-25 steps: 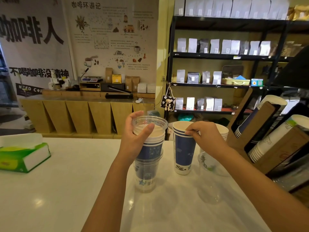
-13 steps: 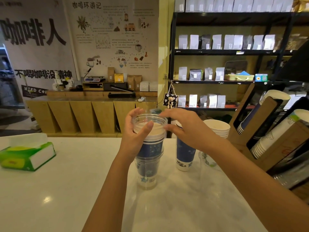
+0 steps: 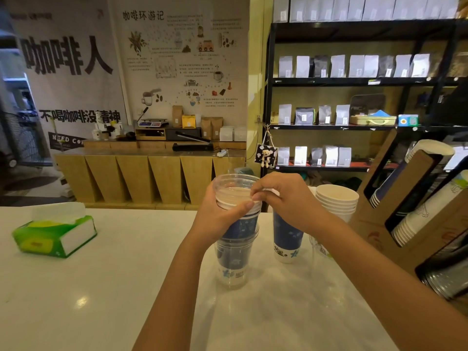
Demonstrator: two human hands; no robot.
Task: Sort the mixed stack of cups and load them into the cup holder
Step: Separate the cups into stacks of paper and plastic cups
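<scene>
A mixed stack of cups (image 3: 235, 252) stands upright on the white counter (image 3: 101, 287), clear plastic and blue paper cups nested together. My left hand (image 3: 217, 219) grips the stack near its top. The topmost clear plastic cup (image 3: 231, 184) has its rim pinched by my right hand (image 3: 281, 198). To the right of the stack a blue paper cup (image 3: 287, 236) stands alone. Behind it is a pile of white paper cups (image 3: 336, 201). The brown cardboard cup holder (image 3: 379, 198) at the right holds slanted rows of blue and white cups.
A green tissue box (image 3: 54, 234) lies on the counter at the left. A clear plastic cup (image 3: 320, 247) is partly hidden behind my right forearm. Black shelves (image 3: 354, 127) with bags stand behind the counter.
My right hand left the lone blue paper cup, moved left to the stack and took hold of the top clear cup's rim. My left hand kept its grip on the stack.
</scene>
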